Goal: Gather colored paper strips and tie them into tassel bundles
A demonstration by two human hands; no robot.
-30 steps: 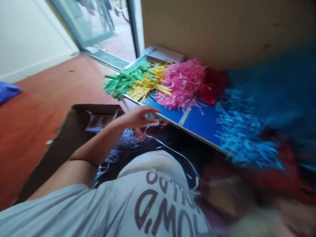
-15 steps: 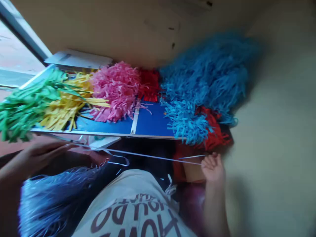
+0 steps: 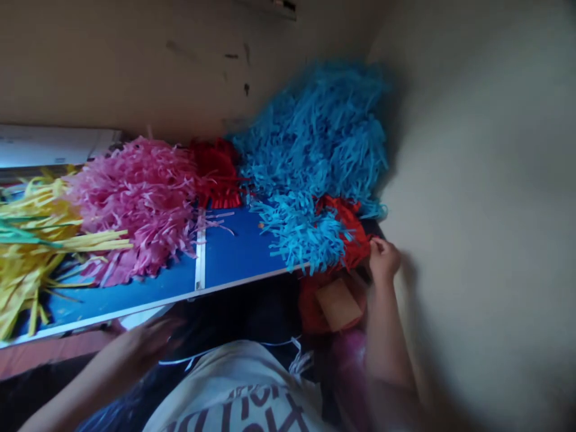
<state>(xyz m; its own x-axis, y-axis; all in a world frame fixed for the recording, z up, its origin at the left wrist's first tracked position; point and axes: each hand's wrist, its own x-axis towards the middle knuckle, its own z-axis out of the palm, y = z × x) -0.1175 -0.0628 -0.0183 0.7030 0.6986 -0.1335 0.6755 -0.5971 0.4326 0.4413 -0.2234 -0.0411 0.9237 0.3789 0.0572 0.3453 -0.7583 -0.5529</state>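
At the table's right corner, my right hand is closed in a pinch on the edge of a red fringed strip. Light-blue fringe lies against that strip on its left. My left hand hovers below the table's front edge, over my lap, its fingers stretched out and blurred, with nothing visible in them. A thin white ribbon lies loose across my lap, apart from both hands.
On the blue table lie yellow fringe, pink fringe, another red fringe piece and a large blue fringe heap against the wall. A brown cardboard piece sits below the table's right end.
My right hand has let go of the white ribbon, moved up and taken hold of the red fringed strip. The ribbon, taut before, now lies slack. The view has turned to the right.
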